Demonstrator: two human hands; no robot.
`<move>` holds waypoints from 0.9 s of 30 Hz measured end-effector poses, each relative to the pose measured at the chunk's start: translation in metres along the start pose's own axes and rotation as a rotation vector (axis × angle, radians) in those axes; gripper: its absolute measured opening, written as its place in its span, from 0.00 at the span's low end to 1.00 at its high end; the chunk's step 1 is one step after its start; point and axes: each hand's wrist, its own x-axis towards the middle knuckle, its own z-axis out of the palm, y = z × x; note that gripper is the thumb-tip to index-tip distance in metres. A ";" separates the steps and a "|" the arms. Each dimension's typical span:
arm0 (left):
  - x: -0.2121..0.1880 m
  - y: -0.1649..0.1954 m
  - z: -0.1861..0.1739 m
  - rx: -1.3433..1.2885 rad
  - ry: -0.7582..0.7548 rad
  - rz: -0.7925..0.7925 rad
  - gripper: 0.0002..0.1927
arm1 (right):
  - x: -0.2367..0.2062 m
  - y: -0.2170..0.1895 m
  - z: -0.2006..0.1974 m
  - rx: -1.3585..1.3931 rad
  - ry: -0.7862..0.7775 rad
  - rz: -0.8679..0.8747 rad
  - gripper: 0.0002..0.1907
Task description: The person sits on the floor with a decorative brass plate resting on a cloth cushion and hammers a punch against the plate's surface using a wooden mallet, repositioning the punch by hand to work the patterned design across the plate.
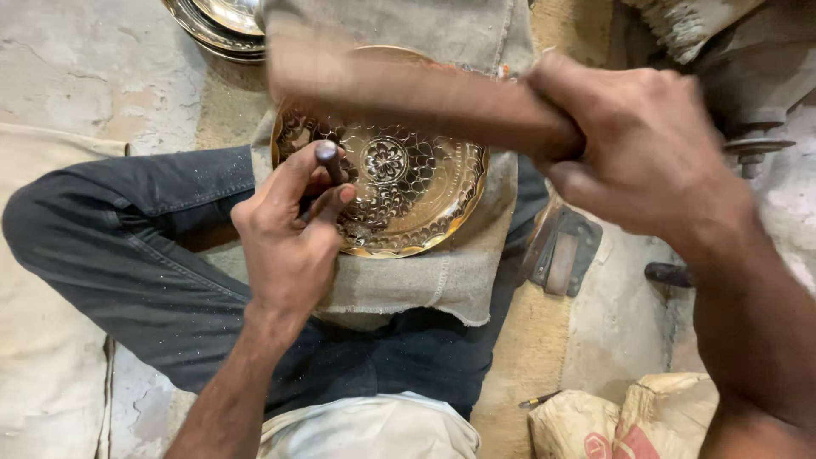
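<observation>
A round brass plate (pixel 416 191) with an embossed flower at its middle and a scale pattern around it lies on a grey cloth (pixel 442 280) over my lap. My left hand (pixel 289 229) pinches a short metal punch (pixel 327 161) upright, its tip on the plate's left part. My right hand (pixel 637 144) grips a wooden hammer handle (pixel 425 98), which stretches blurred to the left above the plate. The hammer's head is lost in the motion blur near the upper left of the plate.
Several stacked shiny metal plates (pixel 217 25) lie at the top left on the concrete floor. A metal block (pixel 561 251) sits right of the cloth. A tan sack (pixel 629 421) and a small pencil (pixel 540 398) lie at the lower right. Machine parts (pixel 752 140) stand at the right.
</observation>
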 end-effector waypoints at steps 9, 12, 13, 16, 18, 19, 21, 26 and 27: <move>-0.001 -0.004 0.000 -0.031 -0.014 -0.023 0.20 | -0.003 -0.001 0.001 -0.185 -0.236 0.135 0.18; -0.001 -0.003 -0.001 -0.018 -0.019 -0.013 0.20 | -0.003 0.002 0.003 -0.014 -0.073 0.072 0.17; -0.001 -0.003 -0.001 -0.040 -0.025 -0.027 0.22 | -0.004 0.002 0.005 -0.074 -0.116 0.079 0.19; 0.000 -0.002 -0.002 -0.014 -0.030 -0.018 0.23 | -0.005 0.004 0.008 -0.159 -0.178 0.104 0.21; 0.001 -0.002 -0.002 -0.017 -0.034 -0.016 0.23 | -0.006 0.005 0.010 -0.082 -0.157 0.113 0.15; 0.001 -0.001 -0.002 -0.042 -0.037 -0.028 0.24 | -0.006 0.005 0.011 -0.085 -0.203 0.154 0.18; 0.001 0.000 -0.003 -0.045 -0.039 -0.034 0.25 | -0.006 0.005 0.012 -0.090 -0.291 0.241 0.25; 0.002 0.001 -0.005 -0.046 -0.060 -0.053 0.28 | -0.005 0.003 0.012 -0.059 -0.257 0.203 0.20; 0.002 0.001 -0.005 -0.032 -0.048 -0.044 0.27 | -0.004 0.002 0.011 -0.011 -0.261 0.226 0.23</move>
